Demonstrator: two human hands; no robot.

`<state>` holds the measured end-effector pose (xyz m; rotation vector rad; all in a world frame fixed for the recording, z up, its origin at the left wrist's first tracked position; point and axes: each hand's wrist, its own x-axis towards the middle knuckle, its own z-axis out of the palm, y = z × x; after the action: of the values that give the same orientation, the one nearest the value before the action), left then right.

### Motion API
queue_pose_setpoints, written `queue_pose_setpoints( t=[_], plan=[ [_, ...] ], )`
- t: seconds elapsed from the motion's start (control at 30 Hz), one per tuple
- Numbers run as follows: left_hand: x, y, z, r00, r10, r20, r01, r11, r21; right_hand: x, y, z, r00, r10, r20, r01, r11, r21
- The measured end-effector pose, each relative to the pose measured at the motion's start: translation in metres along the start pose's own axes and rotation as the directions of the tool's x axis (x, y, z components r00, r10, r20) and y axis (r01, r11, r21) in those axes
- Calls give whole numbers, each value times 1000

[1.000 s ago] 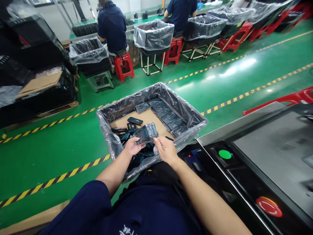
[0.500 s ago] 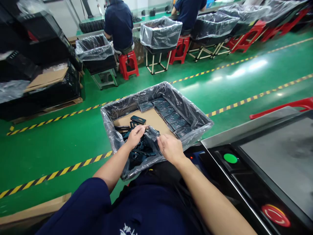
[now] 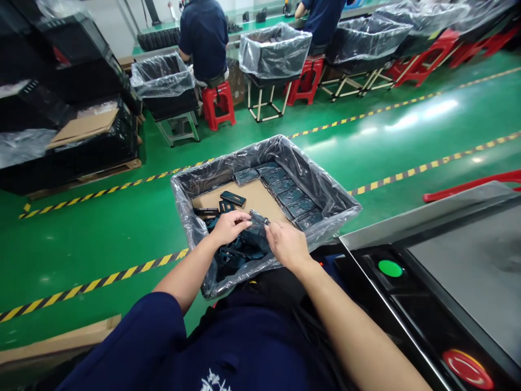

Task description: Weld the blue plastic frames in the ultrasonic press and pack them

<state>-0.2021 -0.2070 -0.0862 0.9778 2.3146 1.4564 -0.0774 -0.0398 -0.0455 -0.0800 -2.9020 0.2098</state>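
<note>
Between my two hands is a clear plastic bag [image 3: 257,231] with a dark part in it. My left hand [image 3: 229,227] pinches its left upper edge, fingers closed. On the bag's right side my right hand [image 3: 288,244] is closed around the edge. Both hands are over a bin [image 3: 352,209] lined with clear plastic. Under my left hand lies a heap of loose dark plastic parts [image 3: 234,258]. One flat dark part [image 3: 233,199] rests on the cardboard sheet [image 3: 264,198]. Several bagged parts [image 3: 291,195] lie in a row along the bin's far right side.
To my right stands a machine with a green button [image 3: 391,268] and a red emergency knob [image 3: 468,369]. Across the aisle, two people sit on red stools [image 3: 218,106] at a green bench, among lined bins [image 3: 274,57]. Stacked black crates [image 3: 89,146] stand at the left.
My left fingers have shifted slightly along the bag's upper edge, and the bag looks more spread between my hands. The whole view has shifted a little.
</note>
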Motion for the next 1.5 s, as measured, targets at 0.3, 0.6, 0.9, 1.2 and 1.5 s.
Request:
queue_pose_setpoints(
  t=[0.3, 0.6, 0.9, 1.2, 1.5],
  plan=[
    [-1, -4, -2, 978, 138, -157, -134, 990, 38, 3, 2, -5, 999, -32, 12, 33, 999, -29],
    [2, 15, -13, 983, 113, -145, -94, 987, 133, 3, 2, -11, 996, -86, -35, 86, 996, -9],
    [-6, 6, -6, 989, 108, -102, -107, 994, 14, -1, 3, -5, 998, -49, -43, 50, 999, 21],
    [-6, 18, -10, 986, 106, -129, -96, 992, 87, -2, 1, -6, 999, -49, -17, 49, 999, 18],
    [0, 34, -12, 987, 81, -136, -52, 978, 201, -4, 2, -6, 991, -96, -95, 96, 995, -1]
  ],
)
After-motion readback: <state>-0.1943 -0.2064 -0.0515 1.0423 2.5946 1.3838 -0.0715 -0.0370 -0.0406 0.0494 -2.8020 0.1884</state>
